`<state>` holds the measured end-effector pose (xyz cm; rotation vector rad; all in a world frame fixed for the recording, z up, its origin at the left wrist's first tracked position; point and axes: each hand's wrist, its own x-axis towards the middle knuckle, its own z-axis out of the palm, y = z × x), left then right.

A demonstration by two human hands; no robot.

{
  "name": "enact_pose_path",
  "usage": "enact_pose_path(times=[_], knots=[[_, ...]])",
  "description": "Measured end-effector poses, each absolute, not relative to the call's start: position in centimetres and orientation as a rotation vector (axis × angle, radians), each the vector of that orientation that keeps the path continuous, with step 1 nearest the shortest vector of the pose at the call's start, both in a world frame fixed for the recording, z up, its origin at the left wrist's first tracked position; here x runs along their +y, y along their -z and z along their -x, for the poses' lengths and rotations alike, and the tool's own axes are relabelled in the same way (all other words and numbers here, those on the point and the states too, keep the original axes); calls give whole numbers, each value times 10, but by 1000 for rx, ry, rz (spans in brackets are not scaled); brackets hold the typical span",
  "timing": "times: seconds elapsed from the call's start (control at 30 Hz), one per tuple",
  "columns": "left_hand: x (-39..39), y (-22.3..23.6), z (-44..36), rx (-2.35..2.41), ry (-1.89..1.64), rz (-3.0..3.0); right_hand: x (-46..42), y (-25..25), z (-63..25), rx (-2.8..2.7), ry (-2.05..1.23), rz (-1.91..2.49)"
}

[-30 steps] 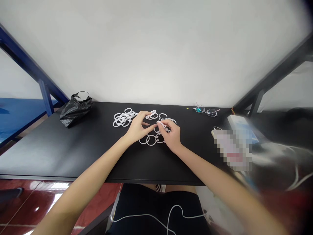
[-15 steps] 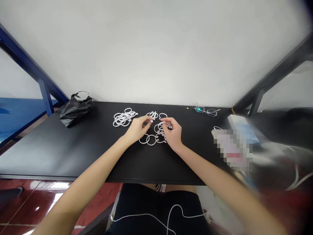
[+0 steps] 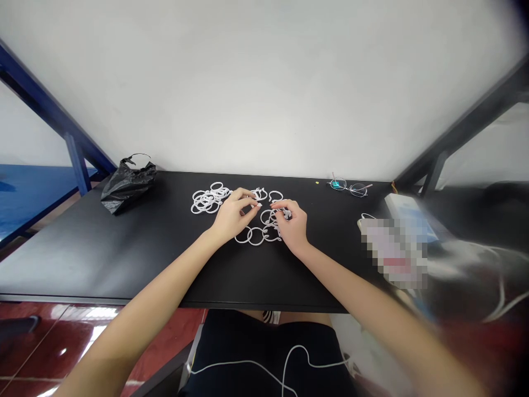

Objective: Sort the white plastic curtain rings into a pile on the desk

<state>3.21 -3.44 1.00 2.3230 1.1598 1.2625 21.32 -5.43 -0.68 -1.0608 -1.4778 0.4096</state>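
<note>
Rings (image 3: 255, 236), white plastic: linked group on black desk (image 3: 124, 259), well in from its near edge, between both hands; second pile (image 3: 209, 200) left of them. Right hand (image 3: 294, 227): grip clenched on rings at fingertips. Left hand (image 3: 234, 216): curled just beside them, grip unclear. Black bag (image 3: 128, 186) farther left.

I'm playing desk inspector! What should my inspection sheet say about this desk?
Surface: black desk top, flat.
Job's things: white plastic rings, a loose pile and a linked group.
Clutter: black plastic bag, eyeglasses.
Hands: left hand beside the rings, holding nothing clear; right hand pinching rings.
Cables: white cable below the desk.
Surroundings: white wall, blue metal frame, red tiled floor.
</note>
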Motion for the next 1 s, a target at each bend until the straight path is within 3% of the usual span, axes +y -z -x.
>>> enact_pose_path(times=[0.57,0.8,1.0], knots=[[-29,-26,-30,866,-1207,-1441,-62,3,-207,-1591,-368,913],[-31,-18,-33,779,-1056,-1519,-65,4,-205,-1634,-565,862],[-33,-19,-34,764,-934,-1598,-64,4,-205,-1669,-522,851]])
